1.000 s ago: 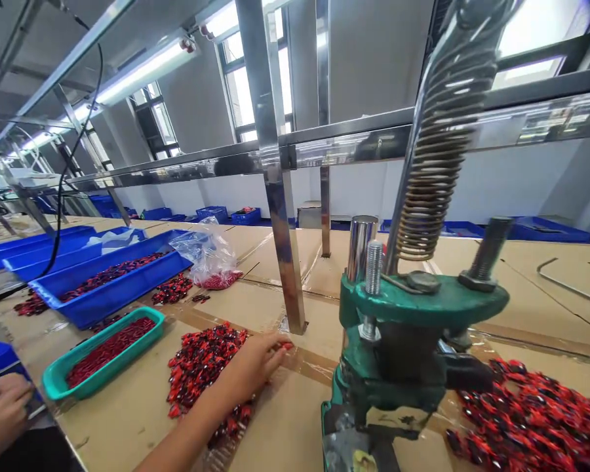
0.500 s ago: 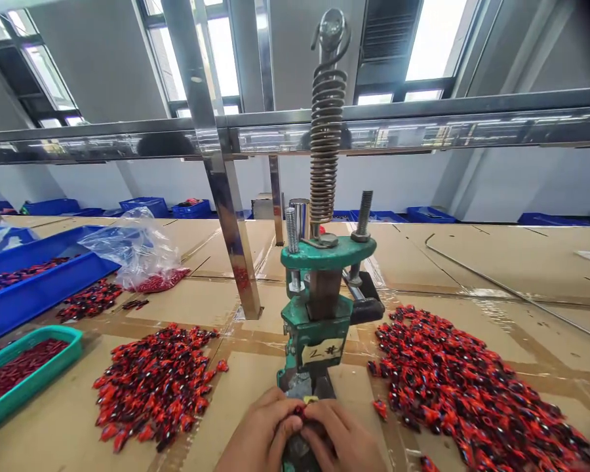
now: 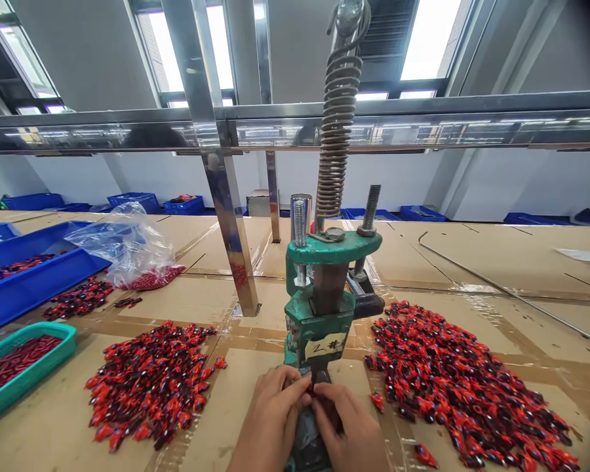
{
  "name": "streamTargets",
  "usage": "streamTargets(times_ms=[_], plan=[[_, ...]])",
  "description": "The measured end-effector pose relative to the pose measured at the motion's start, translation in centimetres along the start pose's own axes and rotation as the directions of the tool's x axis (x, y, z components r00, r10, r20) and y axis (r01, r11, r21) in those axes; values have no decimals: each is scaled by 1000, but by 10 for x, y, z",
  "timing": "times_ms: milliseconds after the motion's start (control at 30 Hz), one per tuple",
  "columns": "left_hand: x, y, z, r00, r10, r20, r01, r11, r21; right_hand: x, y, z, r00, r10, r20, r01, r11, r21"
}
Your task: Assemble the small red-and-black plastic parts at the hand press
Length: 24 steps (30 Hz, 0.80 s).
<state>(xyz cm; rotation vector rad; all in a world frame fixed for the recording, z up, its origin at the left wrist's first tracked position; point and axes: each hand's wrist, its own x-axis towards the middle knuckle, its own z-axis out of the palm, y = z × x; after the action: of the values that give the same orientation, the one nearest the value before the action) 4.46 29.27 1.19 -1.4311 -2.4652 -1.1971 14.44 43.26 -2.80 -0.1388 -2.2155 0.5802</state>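
Now higher, left hand (image 3: 270, 419), right hand (image 3: 347, 426), pinching red piece (image 3: 314, 389)

Bright window (image 3: 187, 52) daylight, edges visibly bowed.

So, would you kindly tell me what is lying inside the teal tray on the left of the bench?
The teal plastic tray holds a layer of slim dark-red pieces. They cover its floor, and its left end runs out of view.

Worn on the person's head, the camera faces forward and down across a cardboard-covered bench (image 3: 201, 301), close above the left hand (image 3: 270, 419) and right hand (image 3: 349, 426), with the green hand press (image 3: 319, 314) straight ahead and windows (image 3: 187, 52) far beyond.
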Motion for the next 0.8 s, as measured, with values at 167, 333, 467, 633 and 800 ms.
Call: streamTargets(times_ms=[167, 333, 467, 633, 800], plan=[[1, -4, -4, 995, 20, 95, -19, 1000, -8, 5, -7, 0, 1000, 10, -1, -10, 999, 35], [4, -9, -2, 993, 58, 98, -57, 998, -13, 7, -9, -6, 999, 48, -23, -47, 998, 43], [5, -12, -3, 992, 91, 86, -91, 996, -7, 10, -11, -6, 1000, 10, -18, -9, 998, 64], [1, -17, 2, 987, 151, 46, -150, 988, -27, 1, -12, 4, 997, 62, 50, -62, 998, 9], [0, -24, 14, 988, 153, -36, -153, 988, -12, 22, 7, -56, 997, 64, -41, -61, 996, 72]])
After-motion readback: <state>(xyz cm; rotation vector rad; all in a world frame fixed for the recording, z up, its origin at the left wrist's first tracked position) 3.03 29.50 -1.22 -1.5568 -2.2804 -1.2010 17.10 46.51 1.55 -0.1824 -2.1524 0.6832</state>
